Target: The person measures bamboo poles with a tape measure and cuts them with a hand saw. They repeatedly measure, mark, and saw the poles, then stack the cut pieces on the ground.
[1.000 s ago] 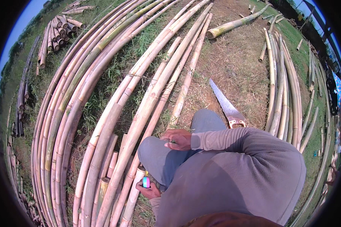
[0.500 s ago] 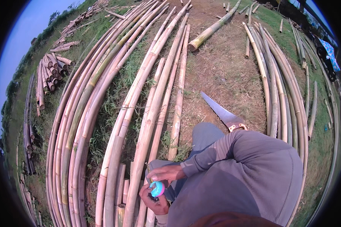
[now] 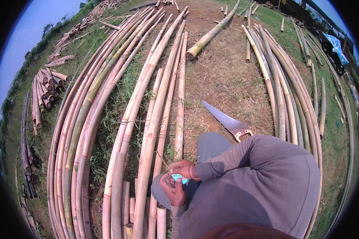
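A small light-blue object (image 3: 180, 178), too small to identify with certainty, is held low over the knees, cupped in the left hand (image 3: 173, 190) and pinched from above by the right hand (image 3: 183, 169), perhaps to steady it. Long bamboo poles (image 3: 147, 131) lie just left, and a handsaw (image 3: 227, 121) rests farther right, untouched on bare ground.

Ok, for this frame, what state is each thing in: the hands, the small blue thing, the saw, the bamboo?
Left hand: palm up, cupped under the blue object.
Right hand: fingers pinched over the blue object.
Blue object: held between both hands, mostly hidden.
Saw: flat on the ground, untouched.
Poles: lying side by side on the grass.
Thick pole: lying apart on bare dirt.
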The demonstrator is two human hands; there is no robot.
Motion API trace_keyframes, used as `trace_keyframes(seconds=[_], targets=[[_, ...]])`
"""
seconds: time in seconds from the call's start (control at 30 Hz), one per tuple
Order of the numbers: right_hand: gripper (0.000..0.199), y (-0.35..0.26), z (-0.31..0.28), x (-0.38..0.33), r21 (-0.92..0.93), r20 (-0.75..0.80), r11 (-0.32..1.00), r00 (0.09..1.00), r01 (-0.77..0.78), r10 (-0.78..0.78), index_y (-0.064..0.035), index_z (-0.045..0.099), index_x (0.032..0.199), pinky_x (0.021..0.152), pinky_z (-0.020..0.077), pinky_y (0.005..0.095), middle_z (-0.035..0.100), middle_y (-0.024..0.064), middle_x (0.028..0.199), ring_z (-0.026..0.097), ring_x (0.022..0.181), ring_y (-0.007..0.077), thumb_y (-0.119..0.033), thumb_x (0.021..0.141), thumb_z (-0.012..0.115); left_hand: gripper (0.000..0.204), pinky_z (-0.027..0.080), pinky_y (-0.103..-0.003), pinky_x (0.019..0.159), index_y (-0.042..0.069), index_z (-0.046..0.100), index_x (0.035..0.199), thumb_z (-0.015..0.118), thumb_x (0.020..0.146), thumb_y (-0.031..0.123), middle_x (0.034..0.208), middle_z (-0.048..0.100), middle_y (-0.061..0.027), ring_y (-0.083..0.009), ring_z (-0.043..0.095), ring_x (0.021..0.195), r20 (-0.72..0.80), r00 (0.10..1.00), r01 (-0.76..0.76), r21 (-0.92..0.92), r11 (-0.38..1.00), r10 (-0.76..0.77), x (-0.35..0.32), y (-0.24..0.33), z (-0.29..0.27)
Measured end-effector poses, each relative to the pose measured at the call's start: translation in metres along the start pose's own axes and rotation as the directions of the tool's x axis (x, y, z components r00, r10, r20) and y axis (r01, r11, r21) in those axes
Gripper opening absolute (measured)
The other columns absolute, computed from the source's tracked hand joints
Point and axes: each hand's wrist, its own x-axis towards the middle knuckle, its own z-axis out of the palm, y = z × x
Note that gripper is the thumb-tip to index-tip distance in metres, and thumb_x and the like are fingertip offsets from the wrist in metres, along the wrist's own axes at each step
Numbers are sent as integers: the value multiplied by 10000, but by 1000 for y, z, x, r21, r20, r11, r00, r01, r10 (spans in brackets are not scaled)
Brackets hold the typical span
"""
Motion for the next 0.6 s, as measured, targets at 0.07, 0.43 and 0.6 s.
trace_keyframes(seconds=[0.07, 0.43, 0.6], targets=[[218, -2, -6, -7, 110, 62, 993, 997, -43, 36, -1, 730, 1005, 793, 533, 315, 709, 64, 909, 662, 858, 150, -200, 916, 743, 461, 465, -327, 936, -4, 386, 1365, 600, 973, 109, 1217, 541, -140, -189, 554, 1088, -7, 999, 48, -95, 994, -49, 2, -10, -10], [115, -154, -154, 102, -3, -492, 984, 857, 176, -155, -85, 645, 921, 726, 506, 340, 603, 11, 857, 573, 813, 134, -189, 966, 669, 241, 475, -277, 794, 4, 697, 1094, 614, 1004, 211, 911, 652, -23, -108, 587, 858, 80, 837, 483, 356, 800, -541, -27, 7, -112], [138, -295, -325, 140, -53, -858, 924, 455, 379, -236, -53, 689, 1026, 630, 525, 369, 656, 57, 852, 619, 728, 179, -147, 930, 659, 312, 496, -275, 762, 4, 748, 1012, 631, 1025, 293, 891, 706, -41, -120, 629, 825, -23, 712, 622, 484, 615, -702, -85, 49, -188]])
